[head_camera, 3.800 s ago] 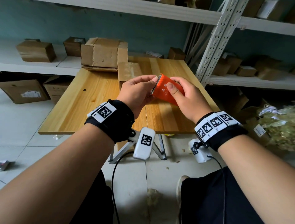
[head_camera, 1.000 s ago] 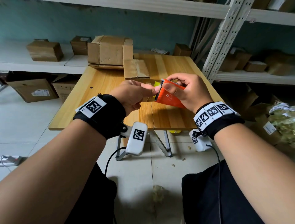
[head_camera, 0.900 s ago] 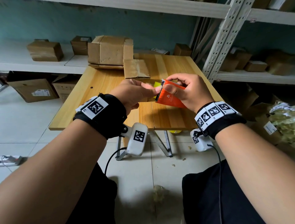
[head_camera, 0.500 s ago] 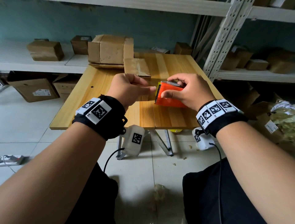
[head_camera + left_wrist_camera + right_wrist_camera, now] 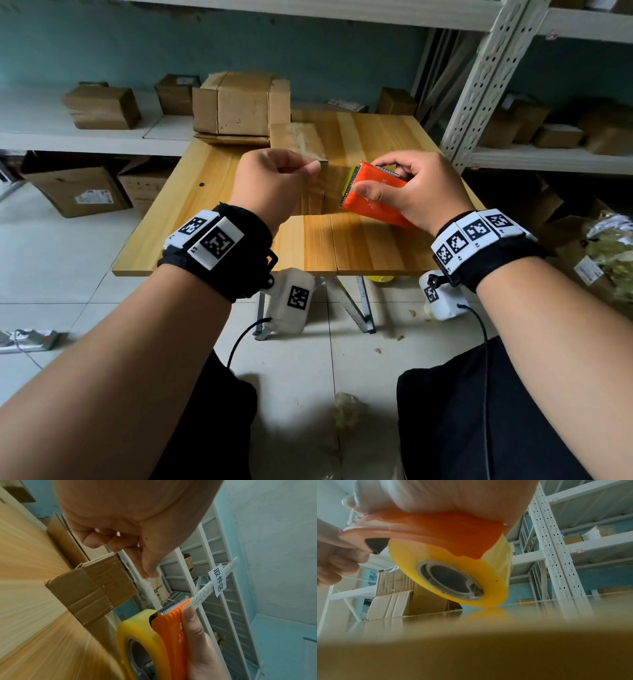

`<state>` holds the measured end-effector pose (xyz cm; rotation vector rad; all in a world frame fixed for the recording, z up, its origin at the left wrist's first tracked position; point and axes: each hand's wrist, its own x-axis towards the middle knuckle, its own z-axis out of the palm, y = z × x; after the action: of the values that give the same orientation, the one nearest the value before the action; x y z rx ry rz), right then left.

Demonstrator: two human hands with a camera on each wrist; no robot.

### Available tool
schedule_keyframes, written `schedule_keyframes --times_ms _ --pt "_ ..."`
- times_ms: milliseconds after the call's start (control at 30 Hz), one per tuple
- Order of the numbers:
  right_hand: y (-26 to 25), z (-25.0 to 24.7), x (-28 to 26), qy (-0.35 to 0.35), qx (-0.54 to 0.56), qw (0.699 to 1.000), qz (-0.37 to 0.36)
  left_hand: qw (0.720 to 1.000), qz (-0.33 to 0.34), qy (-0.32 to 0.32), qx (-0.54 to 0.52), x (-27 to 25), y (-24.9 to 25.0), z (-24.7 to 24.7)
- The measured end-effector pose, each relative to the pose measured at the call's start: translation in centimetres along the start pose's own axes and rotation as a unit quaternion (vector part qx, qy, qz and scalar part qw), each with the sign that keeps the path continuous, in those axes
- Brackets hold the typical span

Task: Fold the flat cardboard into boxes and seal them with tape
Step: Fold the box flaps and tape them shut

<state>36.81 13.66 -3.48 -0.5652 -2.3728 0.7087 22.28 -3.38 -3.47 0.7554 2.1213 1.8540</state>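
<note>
My right hand [image 5: 414, 190] grips the orange dispenser [image 5: 373, 197], its yellow tape roll [image 5: 453, 574] low over the table [image 5: 359, 246]. My left hand [image 5: 274, 185] pinches the clear tape end, drawn out leftward. Just beyond lies the brown folded box [image 5: 298, 145], seemingly still to seal. Farther back, one larger box [image 5: 239, 102] stands assembled. I judge the task early.

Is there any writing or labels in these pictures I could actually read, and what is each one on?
"取件区": handwritten on a white paper sign stuck to the white shelf upright.
Logo on the orange tape dispenser: too blurred to read.
White label on the cardboard box under the shelf: too small to read.
Small tags on the shelf edges: not legible.
Wristband squares: coded patterns, not words.
</note>
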Motion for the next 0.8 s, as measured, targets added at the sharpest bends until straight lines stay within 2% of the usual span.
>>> schedule_keyframes --times_ms 300,533,800 --pt "0.2 -0.3 -0.2 0.007 -0.022 0.999 -0.028 1.000 0.022 -0.013 -0.016 -0.8 0.7 -0.3" --pt "0.2 -0.8 -1.1 0.005 -0.037 0.999 -0.037 0.998 0.062 -0.029 0.017 -2.1 0.7 -1.1" --pt "0.4 -1.0 -1.4 -0.005 -0.016 0.999 -0.029 0.997 0.063 -0.042 0.008 -3.2 0.9 -1.6"
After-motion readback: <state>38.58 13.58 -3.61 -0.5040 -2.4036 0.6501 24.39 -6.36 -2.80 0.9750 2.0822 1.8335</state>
